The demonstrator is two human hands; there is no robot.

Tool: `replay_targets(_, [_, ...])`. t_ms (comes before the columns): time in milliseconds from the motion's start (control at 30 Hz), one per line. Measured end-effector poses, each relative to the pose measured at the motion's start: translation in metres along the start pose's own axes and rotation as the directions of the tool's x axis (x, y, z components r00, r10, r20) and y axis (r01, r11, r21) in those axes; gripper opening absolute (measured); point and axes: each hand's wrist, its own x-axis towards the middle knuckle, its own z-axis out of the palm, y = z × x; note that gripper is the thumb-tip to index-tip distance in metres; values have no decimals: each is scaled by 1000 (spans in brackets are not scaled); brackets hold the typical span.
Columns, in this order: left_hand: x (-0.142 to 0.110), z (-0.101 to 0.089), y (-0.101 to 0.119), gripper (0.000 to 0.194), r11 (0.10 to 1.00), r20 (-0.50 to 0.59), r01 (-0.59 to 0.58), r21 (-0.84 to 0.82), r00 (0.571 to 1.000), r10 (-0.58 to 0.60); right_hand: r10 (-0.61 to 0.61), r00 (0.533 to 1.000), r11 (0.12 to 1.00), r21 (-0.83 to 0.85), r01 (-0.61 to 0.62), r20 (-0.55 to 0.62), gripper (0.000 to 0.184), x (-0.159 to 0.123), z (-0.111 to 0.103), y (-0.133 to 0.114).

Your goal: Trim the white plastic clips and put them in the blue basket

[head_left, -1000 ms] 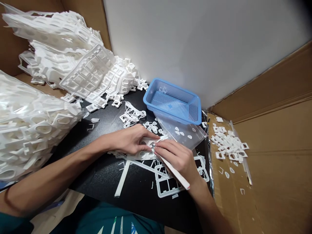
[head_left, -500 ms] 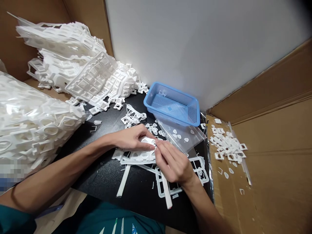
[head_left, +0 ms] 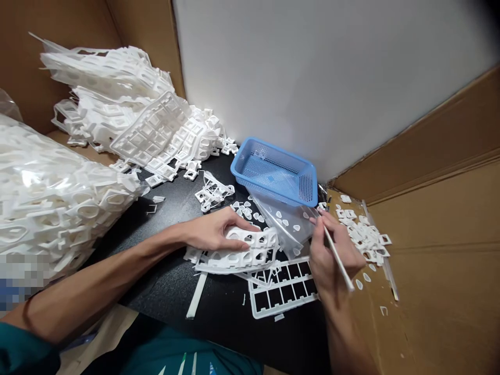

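My left hand [head_left: 219,232] grips the left part of a white foam sheet [head_left: 260,245] with rows of rounded cut-outs, thumb and fingers pinching its top. To the right, my right hand [head_left: 338,247] is closed around a thin white stick [head_left: 338,258], held like a pen. Its upper end is near small clear-white pieces, and whether a piece sits on the tip I cannot make out. Below the sheet lies an emptied white grid frame [head_left: 253,307]. Another flat white strip [head_left: 197,297] rests on the black table beneath the sheet's left side.
A blue mesh basket [head_left: 275,195] stands against the wall, with a clear plastic bag [head_left: 291,245] before it. Loose teardrop pieces [head_left: 246,212] lie nearby. A large filled bag [head_left: 70,208] and a heap of foam sheets [head_left: 152,130] occupy the left. White scraps [head_left: 365,234] lie on cardboard at right.
My right hand has moved from the foam sheet to the right, taking the stick with it, and uncovered the grid frame. My left hand stays on the sheet.
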Motion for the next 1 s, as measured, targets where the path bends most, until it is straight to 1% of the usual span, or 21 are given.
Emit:
replay_targets(33, [0, 0, 0, 54, 999, -30, -1, -44, 1000, 0, 52, 998, 999, 2, -52, 25, 17, 0, -2, 6])
replay_targets(100, [0, -1, 0, 62, 993, -44, 12, -117, 999, -17, 129, 985, 992, -15, -128, 116, 14, -1, -5, 13])
replay_targets(167, [1, 0, -2, 74, 989, -18, 25, -145, 999, -28, 172, 968, 985, -48, -166, 183, 15, -3, -7, 14])
replay_targets(233, [2, 2, -5, 82, 991, 0, 15, -136, 1000, -16, 195, 962, 981, -58, -187, 193, 17, -3, -8, 13])
replay_targets(300, [3, 4, -8, 84, 994, -10, -12, -107, 1000, 11, 204, 958, 977, 16, -212, 203, 16, -2, -9, 8])
replay_targets(333, [3, 5, -10, 83, 996, -17, -22, -90, 1000, 21, 207, 951, 967, 99, -235, 231, 15, 0, -11, 5])
replay_targets(367, [4, 6, -11, 82, 997, -23, -28, -68, 999, 27, 202, 938, 940, 213, -267, 283, 13, 2, -13, 1])
replay_targets(400, [5, 7, -12, 81, 998, -27, -32, -45, 999, 31, 176, 920, 891, 341, -300, 349, 10, 3, -15, -4])
replay_targets(433, [6, 7, -13, 81, 999, -33, -36, -19, 999, 35, 126, 899, 821, 465, -331, 419, 7, 5, -17, -8])
replay_targets(467, [6, 7, -14, 80, 999, -38, -40, 5, 998, 40, 51, 873, 746, 563, -357, 486, 5, 7, -19, -12])
replay_targets(533, [7, 7, -15, 77, 998, -46, -46, 39, 998, 48, -114, 805, 626, 671, -397, 583, 2, 7, -21, -20])
replay_targets(567, [7, 6, -14, 74, 998, -46, -40, 53, 998, 42, -178, 772, 597, 691, -408, 610, 2, 7, -22, -22])
replay_targets(633, [7, 4, -14, 67, 996, -42, -12, 89, 999, 16, -241, 729, 584, 696, -419, 641, 3, 4, -21, -25])
replay_targets(667, [7, 3, -13, 64, 994, -41, 4, 113, 999, 1, -252, 719, 588, 692, -418, 648, 4, 3, -20, -26])
replay_targets(767, [7, 2, -12, 60, 984, -41, 31, 176, 999, -24, -264, 696, 608, 676, -418, 668, 5, -1, -18, -24])
replay_targets(867, [7, 1, -13, 59, 977, -39, 36, 209, 999, -28, -293, 663, 624, 663, -414, 689, 8, -2, -17, -21])
replay_targets(1000, [8, 1, -13, 58, 968, -34, 26, 250, 999, -18, -319, 644, 626, 665, -408, 695, 8, 0, -16, -18])
